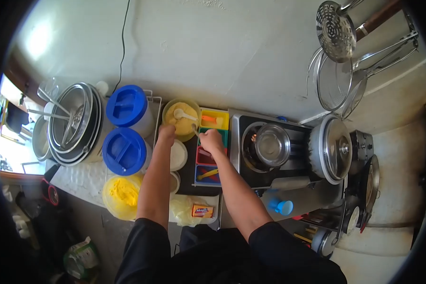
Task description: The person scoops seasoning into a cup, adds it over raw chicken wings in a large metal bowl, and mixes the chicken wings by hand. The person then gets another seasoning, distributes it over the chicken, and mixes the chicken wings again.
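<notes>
Before us stands a round, pale-yellow bowl (183,101), uncovered and partly filled with yellowish powder (182,126). Inside the bowl, toward its far side, we see a white scoop (178,113) lying on the powder, its handle pointing rightward. At the bowl's right edge, we make out a slim greyish utensil (194,128), slanted and partly hidden.

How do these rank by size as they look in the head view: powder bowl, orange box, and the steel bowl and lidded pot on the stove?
1. Lidded pot
2. Powder bowl and steel bowl: too alike to rank
3. Orange box
</notes>
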Demonstrator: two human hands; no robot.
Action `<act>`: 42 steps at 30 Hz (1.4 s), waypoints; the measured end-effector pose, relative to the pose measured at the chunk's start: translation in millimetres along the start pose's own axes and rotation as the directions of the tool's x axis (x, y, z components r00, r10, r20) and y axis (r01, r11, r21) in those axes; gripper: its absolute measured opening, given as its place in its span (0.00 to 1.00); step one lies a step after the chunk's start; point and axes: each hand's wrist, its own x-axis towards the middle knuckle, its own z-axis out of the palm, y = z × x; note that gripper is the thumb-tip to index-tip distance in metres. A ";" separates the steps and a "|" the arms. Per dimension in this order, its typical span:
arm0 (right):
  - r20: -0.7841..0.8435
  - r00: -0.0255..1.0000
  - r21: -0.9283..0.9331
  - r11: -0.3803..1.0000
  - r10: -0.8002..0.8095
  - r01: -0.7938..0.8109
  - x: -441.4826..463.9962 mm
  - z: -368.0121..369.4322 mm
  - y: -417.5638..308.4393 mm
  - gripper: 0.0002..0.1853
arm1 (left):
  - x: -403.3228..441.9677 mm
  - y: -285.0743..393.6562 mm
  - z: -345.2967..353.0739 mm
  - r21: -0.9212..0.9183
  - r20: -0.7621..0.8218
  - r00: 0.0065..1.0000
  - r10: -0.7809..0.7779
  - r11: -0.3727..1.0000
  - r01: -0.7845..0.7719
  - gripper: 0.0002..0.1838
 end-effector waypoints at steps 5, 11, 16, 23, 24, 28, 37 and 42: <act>0.278 0.960 0.460 0.873 0.032 -0.163 -28.0 -0.6 8.6 0.10 | -173.5 25.5 -8.8 0.231 -0.081 0.848 0.524 0.837 -0.496 0.18; 0.509 0.817 0.282 0.950 -0.269 0.137 -130.0 20.7 50.5 0.10 | -331.3 -144.5 -104.8 0.214 -0.258 0.965 0.046 0.977 0.011 0.16; 0.568 0.806 0.048 0.984 -0.169 0.173 -167.4 78.0 66.9 0.19 | -292.8 -167.9 -117.1 -0.106 -0.226 0.972 -0.069 0.993 0.046 0.26; 0.463 0.857 -0.017 0.964 -0.227 0.264 -205.9 22.9 75.3 0.23 | -266.4 -182.3 -125.7 -0.140 -0.115 0.993 0.005 0.990 -0.021 0.12; 0.462 0.853 0.053 0.968 -0.242 0.246 -214.9 4.9 95.4 0.22 | -267.3 -196.8 -133.3 -0.189 -0.085 0.994 0.065 0.979 -0.080 0.11; 0.320 0.919 0.091 0.973 -0.232 0.214 -288.9 -77.5 214.5 0.19 | -294.2 -211.4 -150.5 -0.129 -0.073 0.992 0.101 0.986 -0.110 0.16; 0.017 0.709 0.165 0.698 0.705 -0.697 -666.5 -92.5 631.5 0.32 | -482.0 -158.6 -7.2 0.032 0.276 0.910 0.310 0.943 -0.330 0.17; 0.371 0.124 0.674 -0.175 0.920 -0.718 -935.5 4.3 691.1 0.25 | -580.1 -241.9 150.9 0.030 0.535 0.805 0.257 0.946 -0.322 0.12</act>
